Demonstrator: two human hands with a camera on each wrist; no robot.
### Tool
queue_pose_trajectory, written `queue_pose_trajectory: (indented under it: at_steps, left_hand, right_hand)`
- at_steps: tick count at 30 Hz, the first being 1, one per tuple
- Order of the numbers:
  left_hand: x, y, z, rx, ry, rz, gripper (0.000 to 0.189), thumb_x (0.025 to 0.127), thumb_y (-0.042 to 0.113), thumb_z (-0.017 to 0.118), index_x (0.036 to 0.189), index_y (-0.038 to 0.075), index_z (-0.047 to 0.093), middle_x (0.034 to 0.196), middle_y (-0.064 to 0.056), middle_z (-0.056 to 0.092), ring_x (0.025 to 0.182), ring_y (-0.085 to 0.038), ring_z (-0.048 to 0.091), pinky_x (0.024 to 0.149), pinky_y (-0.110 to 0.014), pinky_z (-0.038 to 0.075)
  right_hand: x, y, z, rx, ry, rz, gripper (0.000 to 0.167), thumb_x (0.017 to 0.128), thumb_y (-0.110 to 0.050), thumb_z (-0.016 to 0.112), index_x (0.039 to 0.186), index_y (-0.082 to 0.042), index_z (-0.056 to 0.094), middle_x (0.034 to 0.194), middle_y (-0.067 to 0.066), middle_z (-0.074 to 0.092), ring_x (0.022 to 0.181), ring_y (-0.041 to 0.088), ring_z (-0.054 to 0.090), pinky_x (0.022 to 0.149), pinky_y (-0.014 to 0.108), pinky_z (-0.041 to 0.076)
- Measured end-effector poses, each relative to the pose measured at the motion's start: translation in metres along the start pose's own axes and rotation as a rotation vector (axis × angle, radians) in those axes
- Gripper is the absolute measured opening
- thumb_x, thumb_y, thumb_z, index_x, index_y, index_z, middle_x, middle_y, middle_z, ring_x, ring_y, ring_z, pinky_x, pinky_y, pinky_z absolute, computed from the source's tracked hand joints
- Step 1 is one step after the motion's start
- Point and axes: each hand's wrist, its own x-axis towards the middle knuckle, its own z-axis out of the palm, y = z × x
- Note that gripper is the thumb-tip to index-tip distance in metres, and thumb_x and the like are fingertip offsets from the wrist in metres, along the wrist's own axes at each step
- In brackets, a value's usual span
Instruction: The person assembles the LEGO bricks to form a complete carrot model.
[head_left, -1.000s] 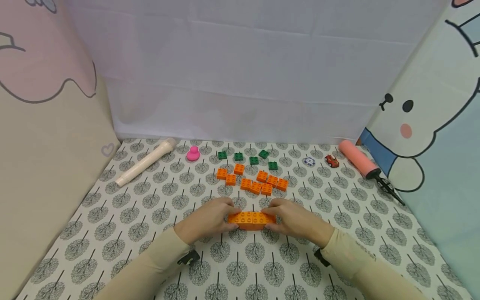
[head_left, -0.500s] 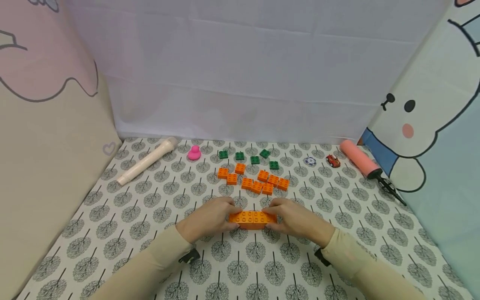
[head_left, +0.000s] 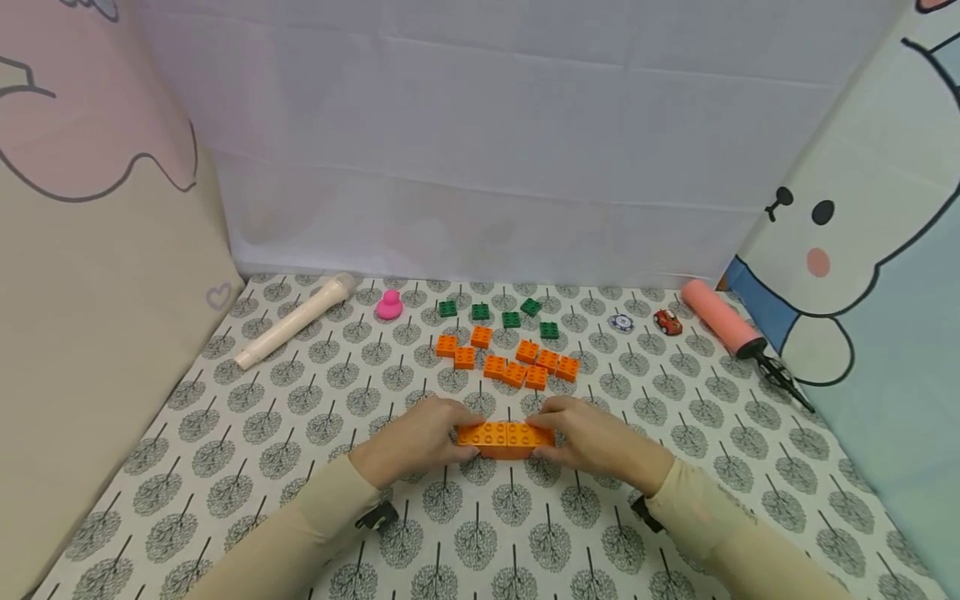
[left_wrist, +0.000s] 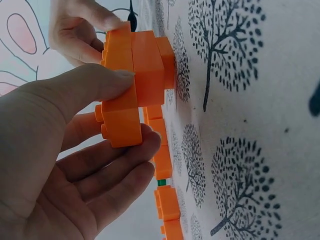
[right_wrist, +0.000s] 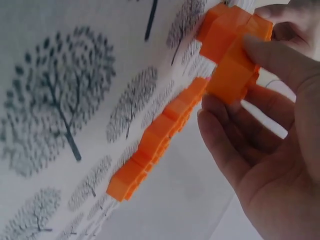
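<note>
1. Desk (head_left: pixel 480 533), tree-patterned, beneath my forearms.
2. My left hand (head_left: pixel 416 437): fingers parted only by a brick's thickness, pinching the left end of the orange toy-brick assembly (head_left: pixel 506 439).
3. My right hand (head_left: pixel 596 442): fingers likewise parted, pinching its right end.
4. The assembly: between my hands, tiered, widest on top.
5. Nine loose orange bricks (head_left: pixel 513 373), beyond it.
6. Five green bricks (head_left: pixel 511 320), farther back.

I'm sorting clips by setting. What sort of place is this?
Probably an indoor play or filming corner: a pale sheet hangs behind, cartoon-printed panels flank the tree-print cloth, and the orange bricks being held look like toys.
</note>
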Motion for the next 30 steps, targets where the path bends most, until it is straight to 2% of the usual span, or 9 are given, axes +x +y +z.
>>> queue_pose_trajectory:
  at_steps: [3,6,8,10,15,20,25,30]
  left_hand:
    - [0.000,0.000,0.000,0.007,0.002,0.022,0.049,0.087,0.028,0.076,0.130,0.010,0.065,0.123,-0.006,0.069,0.099,-0.013,0.066,0.088,-0.028,0.055]
    - [-0.001,0.001,0.000,0.001,0.004,0.031,0.048,0.087,0.027,0.076,0.131,0.009,0.065,0.124,-0.006,0.069,0.103,-0.015,0.066,0.090,-0.029,0.055]
    - [-0.002,0.001,0.000,0.003,0.003,0.035,0.049,0.087,0.027,0.076,0.131,0.009,0.065,0.124,-0.006,0.069,0.104,-0.015,0.067,0.090,-0.028,0.055]
    - [-0.002,0.000,0.001,-0.002,0.000,0.037,0.049,0.087,0.026,0.076,0.131,0.009,0.065,0.124,-0.007,0.069,0.102,-0.015,0.067,0.089,-0.028,0.055]
    - [-0.003,-0.001,0.001,0.014,-0.002,0.018,0.049,0.087,0.029,0.076,0.132,0.011,0.065,0.127,-0.005,0.068,0.103,-0.013,0.065,0.090,-0.029,0.054]
    - [-0.002,-0.002,0.001,0.019,0.008,0.034,0.049,0.087,0.030,0.076,0.131,0.011,0.065,0.125,-0.005,0.069,0.104,-0.015,0.066,0.092,-0.030,0.054]
    - [-0.001,-0.003,0.001,0.016,0.010,0.048,0.048,0.087,0.028,0.077,0.130,0.009,0.066,0.122,-0.005,0.070,0.106,-0.016,0.066,0.094,-0.031,0.054]
    - [-0.001,-0.002,0.001,0.007,0.008,0.032,0.048,0.087,0.028,0.077,0.130,0.010,0.066,0.124,-0.005,0.069,0.109,-0.017,0.066,0.096,-0.032,0.053]
  right_hand:
    - [0.000,0.007,-0.010,0.056,-0.017,0.049,0.051,0.096,-0.044,0.062,0.131,-0.006,0.065,0.127,0.010,0.065,0.117,0.028,0.061,0.100,0.047,0.050]
    - [0.003,0.019,-0.021,0.071,0.037,0.126,0.053,0.100,-0.045,0.057,0.133,-0.004,0.062,0.131,0.014,0.064,0.122,0.034,0.058,0.104,0.052,0.046]
    - [0.007,0.030,-0.025,0.034,0.082,0.180,0.052,0.100,-0.041,0.058,0.132,-0.001,0.062,0.128,0.017,0.064,0.119,0.036,0.060,0.102,0.054,0.047]
    - [0.011,0.042,-0.027,-0.007,0.093,0.245,0.051,0.099,-0.037,0.061,0.134,0.000,0.060,0.127,0.020,0.064,0.115,0.036,0.061,0.098,0.054,0.049]
    - [0.021,0.068,-0.023,-0.057,0.034,0.347,0.056,0.097,-0.034,0.064,0.138,0.003,0.054,0.132,0.026,0.058,0.118,0.042,0.058,0.098,0.056,0.048]
    - [0.027,0.084,-0.018,-0.056,-0.006,0.382,0.060,0.095,-0.035,0.066,0.138,0.005,0.053,0.136,0.029,0.054,0.124,0.045,0.053,0.103,0.058,0.044]
    - [0.031,0.091,-0.015,-0.034,-0.036,0.405,0.061,0.094,-0.036,0.068,0.139,0.002,0.053,0.137,0.029,0.053,0.123,0.046,0.053,0.102,0.060,0.044]
    - [0.034,0.092,-0.011,-0.031,-0.031,0.383,0.059,0.094,-0.034,0.068,0.139,0.001,0.054,0.135,0.027,0.055,0.122,0.045,0.054,0.101,0.059,0.045]
